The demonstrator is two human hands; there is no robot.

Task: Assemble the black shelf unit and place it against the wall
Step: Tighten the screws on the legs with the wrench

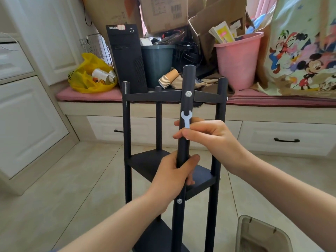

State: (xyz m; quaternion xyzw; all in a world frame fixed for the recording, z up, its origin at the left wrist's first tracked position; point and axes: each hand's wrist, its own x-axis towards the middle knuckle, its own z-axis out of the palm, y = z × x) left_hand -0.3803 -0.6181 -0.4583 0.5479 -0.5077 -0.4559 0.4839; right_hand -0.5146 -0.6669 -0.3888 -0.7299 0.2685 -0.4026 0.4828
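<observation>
Noted a yellow plastic bag (87,79) on the pink cushion at upper left, well apart from the work. Found the black shelf unit (143,160) upright on the tiled floor at centre of frame, three tiers in view, not yet set against a wall. Found the left hand (172,177) wrapped round the front post (189,79), just above the lower bolt (179,201). Found the right hand (209,135) higher on the same post, fingers curled round it and pinching a small pale wrench (185,119) flat to the tube, below the upper bolt (188,93). Judged stiff and fairly light, with smooth painted tubes. Judged tall and narrow, so apt to tip. Best taken by two posts near the middle tier. Recorded a pink bucket (236,62) at upper right.
</observation>
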